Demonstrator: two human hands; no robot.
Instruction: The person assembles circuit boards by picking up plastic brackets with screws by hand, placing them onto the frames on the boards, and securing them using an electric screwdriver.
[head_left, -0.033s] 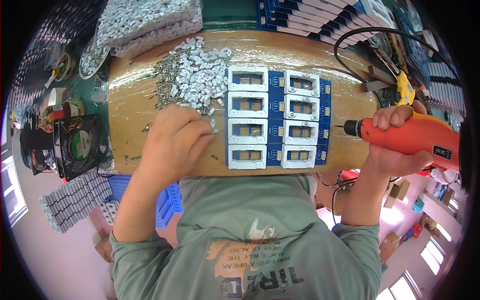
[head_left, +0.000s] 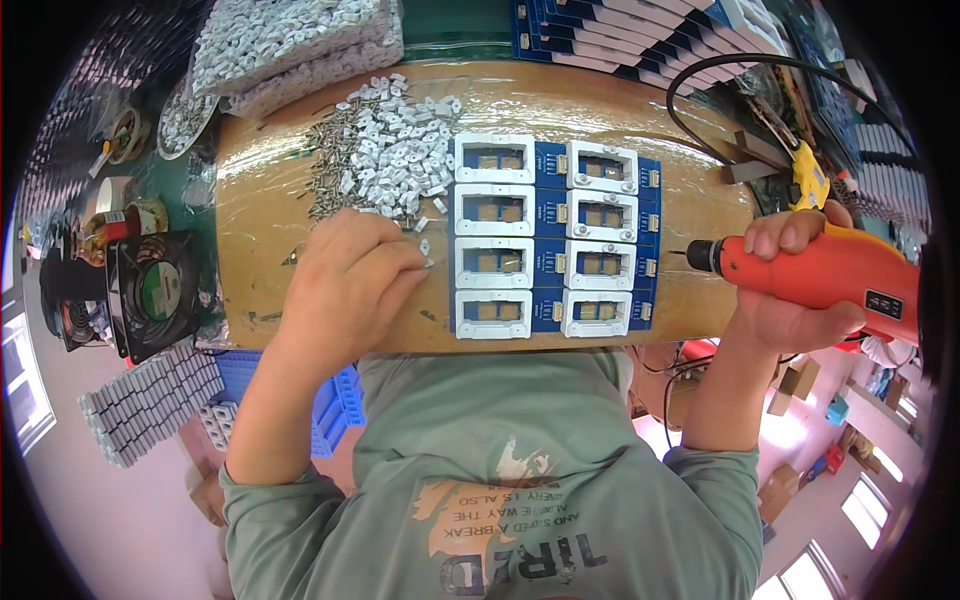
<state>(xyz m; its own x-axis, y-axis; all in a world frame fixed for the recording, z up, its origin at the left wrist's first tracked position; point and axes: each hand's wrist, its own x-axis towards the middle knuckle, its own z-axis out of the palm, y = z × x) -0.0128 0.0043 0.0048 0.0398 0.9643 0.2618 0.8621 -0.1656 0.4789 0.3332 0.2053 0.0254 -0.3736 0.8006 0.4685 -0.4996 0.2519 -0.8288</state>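
Bowl [head_left: 172, 156] at upper left holds small white pieces [head_left: 189, 112]; more lie piled on the table [head_left: 258, 220]. Beside that pile the left hand [head_left: 345, 275] has its fingertips together, whether pinching anything I cannot tell, while the right hand [head_left: 785, 312] grips a red screwdriver [head_left: 825, 275] right of white frames [head_left: 494, 229] on blue boards [head_left: 547, 230].

hardly any change, white frames [head_left: 495, 229] slightly further left

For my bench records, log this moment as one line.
Left hand beside small white parts, grip hidden | right hand holding red power screwdriver, bit pointing left | eight white frames on blue boards
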